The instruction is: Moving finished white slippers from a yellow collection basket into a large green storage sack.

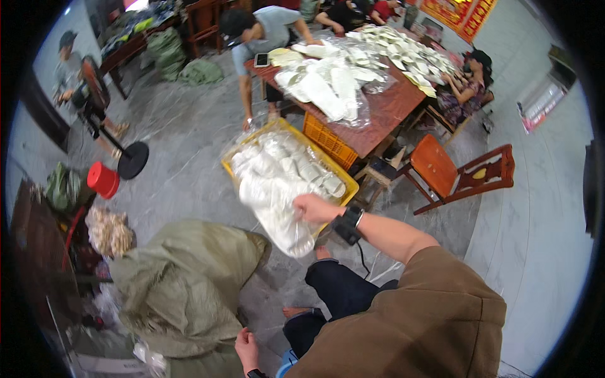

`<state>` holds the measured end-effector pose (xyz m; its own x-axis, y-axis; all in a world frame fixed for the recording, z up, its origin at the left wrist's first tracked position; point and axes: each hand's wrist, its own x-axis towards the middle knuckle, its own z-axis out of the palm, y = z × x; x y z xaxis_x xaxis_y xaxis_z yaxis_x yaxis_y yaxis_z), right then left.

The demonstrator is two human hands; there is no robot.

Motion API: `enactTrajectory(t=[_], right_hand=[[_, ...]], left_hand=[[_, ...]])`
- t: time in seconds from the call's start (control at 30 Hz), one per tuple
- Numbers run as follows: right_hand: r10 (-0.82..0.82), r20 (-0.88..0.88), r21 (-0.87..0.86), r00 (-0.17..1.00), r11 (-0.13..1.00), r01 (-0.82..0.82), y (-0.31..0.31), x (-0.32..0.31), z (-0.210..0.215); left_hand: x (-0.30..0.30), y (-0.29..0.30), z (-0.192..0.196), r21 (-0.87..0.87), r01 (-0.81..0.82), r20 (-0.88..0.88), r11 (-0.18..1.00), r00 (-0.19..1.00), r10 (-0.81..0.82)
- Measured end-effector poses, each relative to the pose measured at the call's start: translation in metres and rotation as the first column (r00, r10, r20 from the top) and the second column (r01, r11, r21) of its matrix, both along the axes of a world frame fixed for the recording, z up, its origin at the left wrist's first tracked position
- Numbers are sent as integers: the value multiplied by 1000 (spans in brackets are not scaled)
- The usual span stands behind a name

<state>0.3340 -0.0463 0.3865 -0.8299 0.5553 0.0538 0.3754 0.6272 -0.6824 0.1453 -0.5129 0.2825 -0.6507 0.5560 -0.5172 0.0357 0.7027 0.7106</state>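
Observation:
My right hand (312,208) is closed on the near end of a clear plastic bag of white pieces (275,205). This bag is lifted over the near edge of a yellow crate (345,195), which holds more bagged white, sole-shaped pieces (291,157). Low in the picture, my left hand (246,348) pinches the edge of a large olive-green woven sack (183,283). The sack bulges beside my legs, and its opening cannot be made out. A co-worker's hand (246,123) is at the crate's far left corner.
Beyond the crate stands a reddish table (394,104) heaped with white pieces, with several people around it. A wooden chair (450,170) is at the right. On the left are a red bucket (103,179), a standing fan (132,159) with a person behind it, and a bag of beige pieces (108,232).

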Motion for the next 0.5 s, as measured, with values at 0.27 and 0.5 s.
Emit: enactTrajectory(t=[0.27,0.5], right_hand=[[-480,224,18,848,872,489,279,130,103],[-712,-192,585,675,470,661,529,188,169]], left_hand=[[35,137,35,-2,304,-216,953,930,-297],[64,227,50,-175,241,-127,955,956,-265]])
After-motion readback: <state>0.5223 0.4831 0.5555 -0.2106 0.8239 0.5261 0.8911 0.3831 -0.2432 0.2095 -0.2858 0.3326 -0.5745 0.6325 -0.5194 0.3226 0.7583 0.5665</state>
